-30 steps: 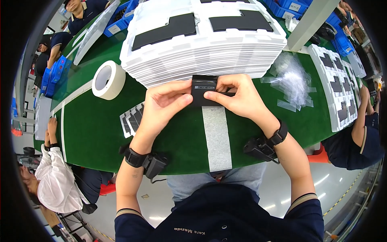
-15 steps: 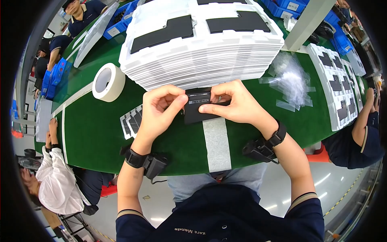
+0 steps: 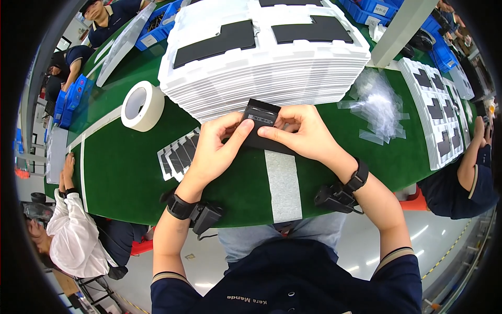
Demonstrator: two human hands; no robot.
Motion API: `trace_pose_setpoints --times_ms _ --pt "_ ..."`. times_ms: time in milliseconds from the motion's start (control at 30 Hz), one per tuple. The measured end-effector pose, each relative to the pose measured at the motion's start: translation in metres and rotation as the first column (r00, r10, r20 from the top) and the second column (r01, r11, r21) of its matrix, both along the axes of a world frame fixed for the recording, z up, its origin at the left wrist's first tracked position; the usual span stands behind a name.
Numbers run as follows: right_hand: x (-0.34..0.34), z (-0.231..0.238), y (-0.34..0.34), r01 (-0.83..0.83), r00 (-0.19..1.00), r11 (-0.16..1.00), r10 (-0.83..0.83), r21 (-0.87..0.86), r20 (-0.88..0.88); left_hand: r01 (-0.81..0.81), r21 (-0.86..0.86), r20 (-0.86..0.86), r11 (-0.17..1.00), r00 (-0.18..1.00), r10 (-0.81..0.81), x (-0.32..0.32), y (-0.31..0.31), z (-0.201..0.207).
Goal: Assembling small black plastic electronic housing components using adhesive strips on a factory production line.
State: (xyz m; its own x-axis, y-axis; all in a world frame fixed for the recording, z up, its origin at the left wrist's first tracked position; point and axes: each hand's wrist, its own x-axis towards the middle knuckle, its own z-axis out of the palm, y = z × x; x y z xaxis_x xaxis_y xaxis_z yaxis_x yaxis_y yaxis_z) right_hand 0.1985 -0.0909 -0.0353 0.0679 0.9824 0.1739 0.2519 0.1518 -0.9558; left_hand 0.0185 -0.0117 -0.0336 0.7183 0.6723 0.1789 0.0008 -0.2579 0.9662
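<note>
A flat black L-shaped piece (image 3: 261, 142) with a small printed label and a shiny strip near its far end is held between my hands, tilted above the table. My left hand (image 3: 219, 142) pinches its left edge, thumb on top beside the label. On the other edge, my right hand (image 3: 308, 135) grips with the thumb lying across the face and the fingers curled behind. Just beyond stands a tall stack of white plastic trays (image 3: 251, 73); similar black pieces (image 3: 215, 44) lie in the top one. The fingertips beneath the piece are hidden.
Left of my hands are a wide roll of cream tape (image 3: 156, 109) and a sheet with dark strips (image 3: 178, 157). A heap of clear film pieces (image 3: 377, 107) lies to the right, before more filled white trays (image 3: 426, 83). A grey post (image 3: 400, 36) rises at far right. Co-workers sit around.
The black piece has turned and its labelled end now tips up toward the far side. My left hand has shifted right and its thumb now rests on the piece.
</note>
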Motion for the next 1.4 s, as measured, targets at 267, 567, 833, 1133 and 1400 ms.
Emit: trace_pose_setpoints --times_ms 267,567,833,1133,1400 --pt "0.005 -0.001 0.001 0.092 0.986 0.996 -0.091 0.0 -0.138 -0.153 0.094 -0.029 0.984 0.987 0.156 -0.003 0.005 0.001" --pt "0.004 0.004 0.001 0.013 0.988 1.0 -0.014 -0.007 -0.151 -0.117 0.012 0.017 0.993 0.993 0.117 -0.004 0.005 0.003" --pt "0.003 0.007 -0.002 -0.09 0.987 0.993 0.099 0.079 -0.125 -0.093 0.077 0.002 0.993 0.996 0.093 -0.002 0.004 -0.001" --pt "0.005 0.009 -0.005 -0.113 0.99 0.962 0.089 0.248 0.106 -0.064 0.017 -0.025 0.998 0.998 0.064 -0.006 0.006 -0.002" --pt "0.002 0.001 -0.004 -0.142 0.977 0.928 0.077 0.343 0.198 0.048 -0.098 -0.017 0.994 0.999 -0.05 -0.004 0.002 0.001"
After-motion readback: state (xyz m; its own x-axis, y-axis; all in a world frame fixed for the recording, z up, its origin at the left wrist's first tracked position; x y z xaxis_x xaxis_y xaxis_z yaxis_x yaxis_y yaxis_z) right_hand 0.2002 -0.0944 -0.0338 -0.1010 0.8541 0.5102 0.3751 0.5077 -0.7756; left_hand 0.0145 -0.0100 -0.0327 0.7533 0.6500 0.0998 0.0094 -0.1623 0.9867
